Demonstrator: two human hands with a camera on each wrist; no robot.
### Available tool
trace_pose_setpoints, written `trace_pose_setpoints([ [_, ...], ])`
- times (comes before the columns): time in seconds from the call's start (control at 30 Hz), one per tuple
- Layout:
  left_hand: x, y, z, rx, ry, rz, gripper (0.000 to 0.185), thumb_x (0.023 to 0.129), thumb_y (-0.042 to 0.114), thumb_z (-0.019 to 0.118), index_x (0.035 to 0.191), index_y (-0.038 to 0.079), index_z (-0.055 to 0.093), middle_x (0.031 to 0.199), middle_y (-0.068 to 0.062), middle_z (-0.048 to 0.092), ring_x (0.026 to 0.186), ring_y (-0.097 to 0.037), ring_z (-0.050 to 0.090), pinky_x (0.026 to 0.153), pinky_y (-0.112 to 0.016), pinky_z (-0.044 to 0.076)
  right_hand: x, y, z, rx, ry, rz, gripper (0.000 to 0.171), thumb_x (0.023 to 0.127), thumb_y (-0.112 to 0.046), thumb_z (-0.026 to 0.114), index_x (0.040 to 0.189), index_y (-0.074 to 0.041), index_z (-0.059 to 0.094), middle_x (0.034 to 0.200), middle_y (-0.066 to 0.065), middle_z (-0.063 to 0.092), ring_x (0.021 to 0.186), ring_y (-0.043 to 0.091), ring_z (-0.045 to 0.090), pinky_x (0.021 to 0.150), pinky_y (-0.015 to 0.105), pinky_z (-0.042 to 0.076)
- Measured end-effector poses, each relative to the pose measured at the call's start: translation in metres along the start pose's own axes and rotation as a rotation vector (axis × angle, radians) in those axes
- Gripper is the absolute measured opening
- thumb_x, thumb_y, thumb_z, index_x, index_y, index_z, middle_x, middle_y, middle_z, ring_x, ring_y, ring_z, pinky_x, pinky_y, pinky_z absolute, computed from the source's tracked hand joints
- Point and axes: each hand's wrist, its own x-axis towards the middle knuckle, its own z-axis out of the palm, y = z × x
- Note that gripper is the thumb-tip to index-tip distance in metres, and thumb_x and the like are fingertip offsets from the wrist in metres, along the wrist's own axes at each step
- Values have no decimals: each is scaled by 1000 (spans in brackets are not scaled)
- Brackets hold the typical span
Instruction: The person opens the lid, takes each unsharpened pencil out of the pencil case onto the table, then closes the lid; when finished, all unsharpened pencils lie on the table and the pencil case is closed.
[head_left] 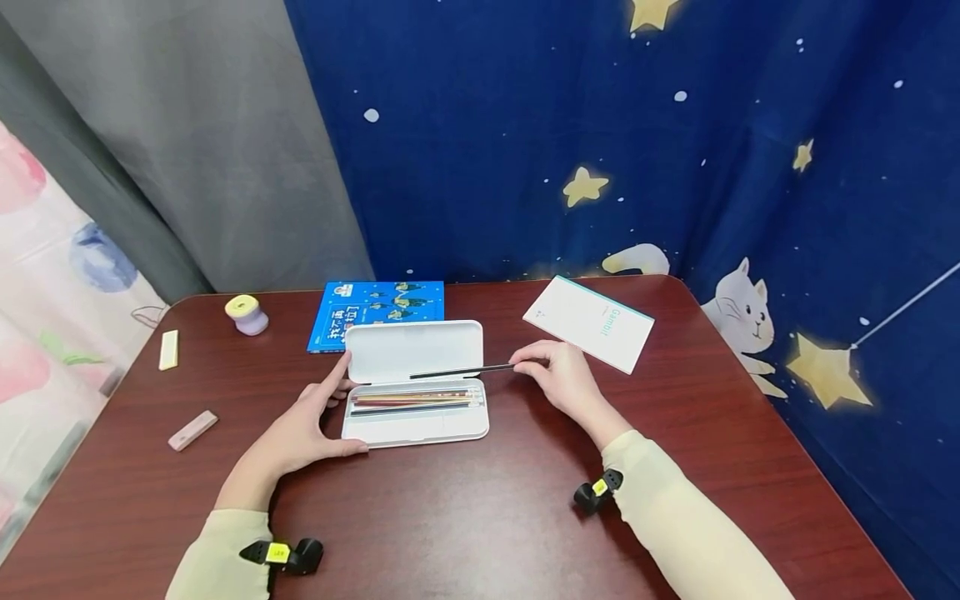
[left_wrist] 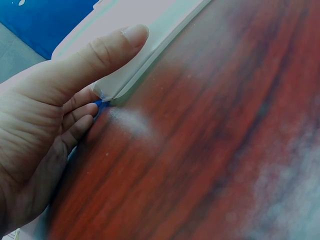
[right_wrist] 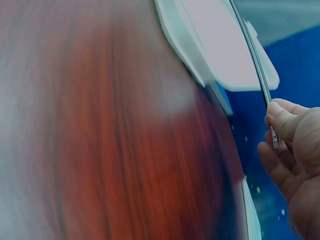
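Observation:
A white pencil case point(head_left: 416, 429) lies with its lid point(head_left: 415, 346) raised, and several pencils point(head_left: 412, 402) rest inside it. My left hand point(head_left: 303, 429) spans the case's left side with an extended index finger at the lid and the thumb on the front corner. In the left wrist view, the thumb point(left_wrist: 107, 55) lies straight over the white case, with the other fingers beside its edge. My right hand point(head_left: 561, 375) pinches a black pencil point(head_left: 457, 371) near one end, between thumb and fingertips. The pencil reaches leftward across the case, just in front of the lid.
Behind the case lies a blue book point(head_left: 382, 304), partly covered by the lid. A white notebook point(head_left: 592, 323) is at the back right. To the left are a yellow-topped round container point(head_left: 247, 315), a pale yellow block point(head_left: 168, 350) and a pink block point(head_left: 192, 430).

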Motion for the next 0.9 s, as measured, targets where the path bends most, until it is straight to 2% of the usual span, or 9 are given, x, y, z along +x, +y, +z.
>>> trace_pose_setpoints([
  [0.23,0,1,0,-6,-5,-4,132,75,47,94,169,32,3,148,-2,52,130,-21,45,101,-38,48,-5,31,-29,-13,52,55,9,93,-13,80,100,-17,84,102,-1,78,99,19,71,92,43,56],
  [0.33,1,0,0,-4,-7,-7,132,75,48,94,169,32,3,148,-3,52,131,-21,45,101,-39,48,-8,45,-40,-37,70,107,9,94,-13,79,100,-17,84,105,1,78,103,22,70,94,45,55],
  [0.5,1,-1,1,-3,-8,-6,132,75,48,94,169,32,3,148,-3,52,130,-22,45,101,-37,47,-11,63,-52,-99,56,187,8,95,-16,79,101,-19,84,110,4,78,105,24,70,94,46,53],
  [0.7,1,-1,1,-4,-9,-11,132,75,48,94,169,32,3,149,-3,52,130,-22,45,101,-35,47,-10,76,-59,-135,49,221,9,94,-16,80,101,-18,84,107,5,79,104,25,68,95,46,52],
  [0.9,1,0,0,1,-10,-15,132,75,48,94,169,33,3,149,-3,52,130,-22,45,101,-37,48,-8,79,-55,-163,10,198,7,94,-18,80,100,-17,84,106,4,79,106,26,71,100,47,53],
])
